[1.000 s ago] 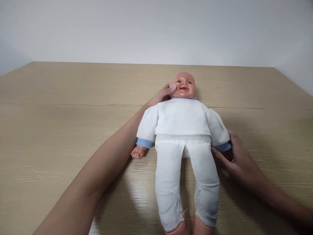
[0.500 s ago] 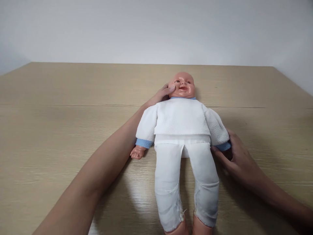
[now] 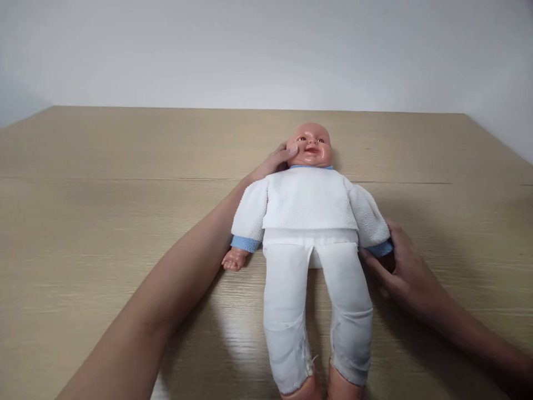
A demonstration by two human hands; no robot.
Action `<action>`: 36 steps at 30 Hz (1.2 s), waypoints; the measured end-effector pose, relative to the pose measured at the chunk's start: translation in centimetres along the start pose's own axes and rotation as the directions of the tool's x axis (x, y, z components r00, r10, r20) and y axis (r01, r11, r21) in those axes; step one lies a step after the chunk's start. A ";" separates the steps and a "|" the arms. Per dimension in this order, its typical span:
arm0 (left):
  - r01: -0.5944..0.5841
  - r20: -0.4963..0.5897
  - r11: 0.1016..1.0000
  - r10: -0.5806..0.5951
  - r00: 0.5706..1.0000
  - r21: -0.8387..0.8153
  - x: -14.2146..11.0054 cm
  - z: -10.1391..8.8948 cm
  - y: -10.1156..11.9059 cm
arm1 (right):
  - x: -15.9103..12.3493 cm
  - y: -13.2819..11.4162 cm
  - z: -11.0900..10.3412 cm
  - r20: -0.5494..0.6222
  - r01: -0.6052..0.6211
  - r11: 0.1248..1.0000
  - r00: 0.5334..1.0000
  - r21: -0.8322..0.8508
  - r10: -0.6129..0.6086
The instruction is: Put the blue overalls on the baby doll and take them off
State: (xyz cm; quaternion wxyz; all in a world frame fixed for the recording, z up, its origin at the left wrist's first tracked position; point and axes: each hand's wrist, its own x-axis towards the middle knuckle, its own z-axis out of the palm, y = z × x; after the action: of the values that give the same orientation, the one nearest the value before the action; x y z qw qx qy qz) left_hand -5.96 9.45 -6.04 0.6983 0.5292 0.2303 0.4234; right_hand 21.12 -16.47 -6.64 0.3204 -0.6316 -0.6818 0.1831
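Observation:
A baby doll [image 3: 310, 203] lies on its back, its bald plastic head away from me and its legs towards me. It wears a white fleecy top with blue cuffs and white trousers with frayed hems. My left hand [image 3: 280, 158] cups the side of the doll's head, thumb on the cheek, the other fingers mostly hidden behind it. Around the doll's arm at the right, my right hand [image 3: 397, 269] is wrapped near the blue cuff, its thumb beside the hip and its fingertips hidden under the sleeve. The doll's feet fall outside the lower edge of the view.
Beneath the doll is a light wooden table [image 3: 104, 222] with a thin seam running across it. A plain pale wall [image 3: 266, 50] rises behind the table's far edge. My left forearm passes close beside the doll's other small hand.

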 end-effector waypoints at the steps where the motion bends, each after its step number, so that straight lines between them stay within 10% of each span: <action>1: -0.005 -0.007 1.000 0.005 1.000 -0.003 0.0 0.0 0.0 | 0.0 0.0 0.0 0.000 -0.004 1.000 1.000 0.002 0.004; 15: 0.008 0.126 0.999 -0.012 0.992 0.039 0.0 0.3 1.1 | 0.4 -0.4 1.4 -0.062 -0.001 0.999 0.998 0.036 0.003; 36: 0.034 -0.148 0.996 -0.023 0.989 0.079 -0.9 -3.3 0.2 | 1.2 1.0 2.5 -0.143 0.104 0.993 0.985 0.062 -0.094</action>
State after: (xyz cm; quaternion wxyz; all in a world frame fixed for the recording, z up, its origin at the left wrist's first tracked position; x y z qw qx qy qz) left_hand -9.07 10.55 -7.05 0.6635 0.5211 0.3056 0.4415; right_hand 20.13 -14.78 -8.87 0.3980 -0.5965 -0.6815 0.1458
